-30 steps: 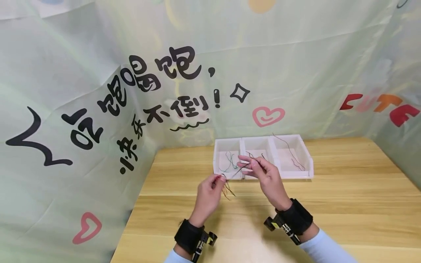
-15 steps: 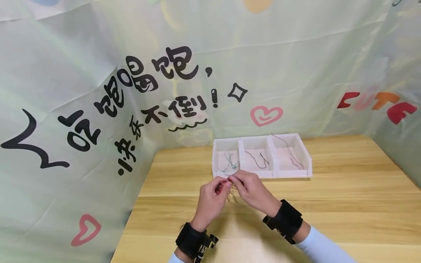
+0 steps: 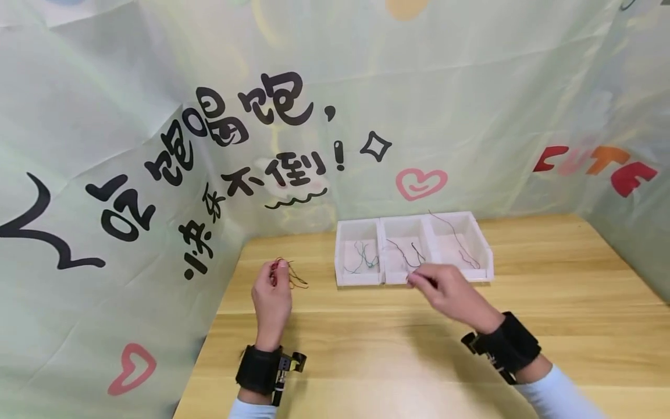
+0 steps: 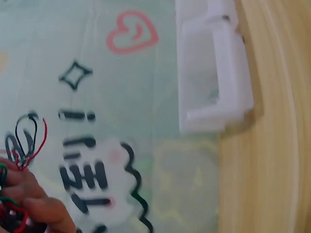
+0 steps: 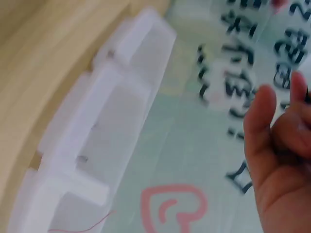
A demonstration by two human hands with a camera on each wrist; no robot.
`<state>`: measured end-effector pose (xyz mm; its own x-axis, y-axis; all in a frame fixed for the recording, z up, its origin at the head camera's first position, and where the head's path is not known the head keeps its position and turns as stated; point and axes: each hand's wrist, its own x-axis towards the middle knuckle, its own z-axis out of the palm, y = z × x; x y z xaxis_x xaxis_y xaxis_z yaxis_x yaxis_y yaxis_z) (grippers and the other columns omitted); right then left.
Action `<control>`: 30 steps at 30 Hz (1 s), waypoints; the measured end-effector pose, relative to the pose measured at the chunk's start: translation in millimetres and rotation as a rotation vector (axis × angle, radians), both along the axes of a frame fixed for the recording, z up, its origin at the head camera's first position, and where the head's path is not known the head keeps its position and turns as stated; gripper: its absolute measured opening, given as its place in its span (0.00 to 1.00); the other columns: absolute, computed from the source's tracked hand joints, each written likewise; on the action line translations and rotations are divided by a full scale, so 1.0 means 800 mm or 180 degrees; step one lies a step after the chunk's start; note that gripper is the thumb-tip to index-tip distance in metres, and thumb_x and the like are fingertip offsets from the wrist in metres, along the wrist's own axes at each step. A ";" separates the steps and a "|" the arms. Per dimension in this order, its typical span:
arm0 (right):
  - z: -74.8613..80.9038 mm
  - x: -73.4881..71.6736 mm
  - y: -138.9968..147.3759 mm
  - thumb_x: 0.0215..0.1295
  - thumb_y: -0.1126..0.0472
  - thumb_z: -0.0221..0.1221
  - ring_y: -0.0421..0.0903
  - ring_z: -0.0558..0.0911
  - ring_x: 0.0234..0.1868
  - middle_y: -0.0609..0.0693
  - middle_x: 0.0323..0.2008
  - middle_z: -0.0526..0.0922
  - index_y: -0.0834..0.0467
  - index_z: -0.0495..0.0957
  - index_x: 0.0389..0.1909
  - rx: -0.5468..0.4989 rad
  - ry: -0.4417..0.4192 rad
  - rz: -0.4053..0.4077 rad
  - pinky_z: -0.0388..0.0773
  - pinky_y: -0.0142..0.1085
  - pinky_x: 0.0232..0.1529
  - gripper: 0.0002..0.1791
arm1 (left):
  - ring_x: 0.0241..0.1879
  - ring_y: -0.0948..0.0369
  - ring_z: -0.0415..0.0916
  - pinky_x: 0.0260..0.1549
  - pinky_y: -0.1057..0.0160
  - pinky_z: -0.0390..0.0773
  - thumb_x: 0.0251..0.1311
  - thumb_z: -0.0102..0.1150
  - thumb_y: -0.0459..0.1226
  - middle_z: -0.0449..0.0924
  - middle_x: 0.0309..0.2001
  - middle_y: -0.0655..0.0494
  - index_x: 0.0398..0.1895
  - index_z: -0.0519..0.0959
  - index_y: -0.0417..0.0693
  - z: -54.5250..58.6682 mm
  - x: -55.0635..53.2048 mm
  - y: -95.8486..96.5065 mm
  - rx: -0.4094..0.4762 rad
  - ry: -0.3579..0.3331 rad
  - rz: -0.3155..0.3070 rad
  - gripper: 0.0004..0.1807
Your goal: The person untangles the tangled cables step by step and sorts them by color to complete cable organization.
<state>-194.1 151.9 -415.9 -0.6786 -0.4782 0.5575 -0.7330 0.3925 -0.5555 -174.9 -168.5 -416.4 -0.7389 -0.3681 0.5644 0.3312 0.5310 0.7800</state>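
Observation:
My left hand [image 3: 272, 297] holds a small bundle of thin wires [image 3: 296, 280], off to the left of the white tray. Red, black and green strands [image 4: 32, 155] curl out from its fingers in the left wrist view. In front of the tray's middle compartment, my right hand [image 3: 450, 294] has its fingers curled in a pinch. A thin dark bit of wire [image 5: 307, 97] shows at its fingers in the right wrist view; the rest is hidden. Green wires [image 3: 364, 256] lie in the left compartment, dark wires [image 3: 400, 251] in the middle one, and a reddish wire [image 3: 458, 235] in the right one.
The white three-compartment tray [image 3: 361, 281] stands at the back of the wooden table [image 3: 366, 349], near a printed cloth backdrop [image 3: 497, 116]. A second cloth side closes in the right. Each wrist wears a black strap [image 3: 260, 369] with a small camera.
A second ago the right hand drew a dark strand near the tray, then both hands met at the bundle. Now they are apart, the left hand with the bundle leftward, the right hand rightward.

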 end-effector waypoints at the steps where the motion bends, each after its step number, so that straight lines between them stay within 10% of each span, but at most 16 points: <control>1: 0.001 -0.005 0.006 0.66 0.62 0.55 0.35 0.66 0.17 0.37 0.18 0.70 0.44 0.76 0.26 -0.0039 -0.0026 -0.0161 0.68 0.30 0.18 0.11 | 0.20 0.59 0.65 0.19 0.60 0.66 0.67 0.50 0.42 0.70 0.21 0.52 0.34 0.77 0.44 0.005 0.002 0.000 -0.0031 -0.0032 -0.0134 0.11; 5: 0.002 -0.029 0.013 0.65 0.54 0.57 0.36 0.61 0.15 0.40 0.14 0.61 0.43 0.73 0.22 -0.0044 -0.0111 -0.0560 0.59 0.31 0.17 0.11 | 0.18 0.60 0.64 0.16 0.64 0.65 0.66 0.51 0.43 0.70 0.20 0.53 0.36 0.78 0.44 0.020 0.013 0.018 0.0068 -0.0237 -0.0650 0.12; 12: -0.005 -0.067 0.016 0.64 0.52 0.57 0.38 0.55 0.14 0.41 0.12 0.55 0.49 0.65 0.13 -0.0025 -0.0353 -0.0966 0.54 0.33 0.18 0.20 | 0.17 0.60 0.64 0.16 0.67 0.64 0.64 0.53 0.34 0.68 0.19 0.52 0.36 0.76 0.38 0.044 0.040 0.036 0.0224 -0.0309 -0.0981 0.06; 20: -0.020 -0.102 0.020 0.64 0.53 0.56 0.41 0.58 0.12 0.43 0.09 0.63 0.52 0.71 0.12 0.0150 -0.0701 -0.1216 0.55 0.35 0.17 0.20 | 0.16 0.62 0.58 0.16 0.67 0.58 0.63 0.54 0.34 0.63 0.18 0.56 0.34 0.78 0.43 0.043 0.045 0.042 0.0191 -0.0387 -0.0998 0.04; 30: -0.033 -0.121 0.014 0.65 0.53 0.55 0.46 0.73 0.24 0.50 0.24 0.80 0.56 0.82 0.35 0.0247 -0.0784 -0.1310 0.71 0.41 0.25 0.12 | 0.15 0.63 0.55 0.15 0.68 0.56 0.64 0.54 0.34 0.61 0.17 0.58 0.36 0.79 0.43 0.041 0.045 0.047 0.0199 -0.0378 -0.1070 0.05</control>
<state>-290.8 163.2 -442.6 -0.9274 -0.1764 0.3298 -0.3587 0.6694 -0.6506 -138.6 -131.2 -383.6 -0.8836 -0.1246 0.4514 0.3843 0.3578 0.8511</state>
